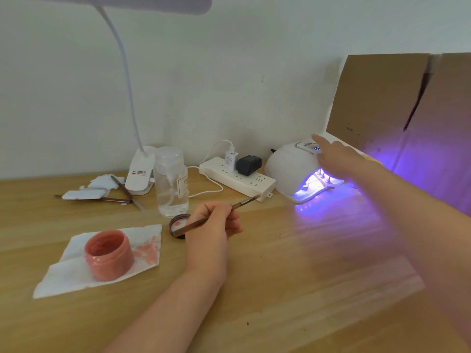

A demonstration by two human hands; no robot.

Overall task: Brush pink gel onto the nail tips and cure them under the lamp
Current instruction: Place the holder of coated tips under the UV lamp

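Observation:
My left hand is shut on a thin brown brush whose bristle end points right toward the power strip. My right hand, blurred, hovers with its fingers spread over the top of the white curing lamp, near the lamp's display. The lamp glows violet, and a holder with nail tips sits in its mouth. An open pink gel jar stands on a white tissue at the left, with its dark lid lying beside my left hand.
A clear pump bottle stands behind the lid. A white power strip with two plugs lies against the wall. A clip desk lamp, cotton pads and spare tools lie at the back left. A cardboard sheet leans at the right.

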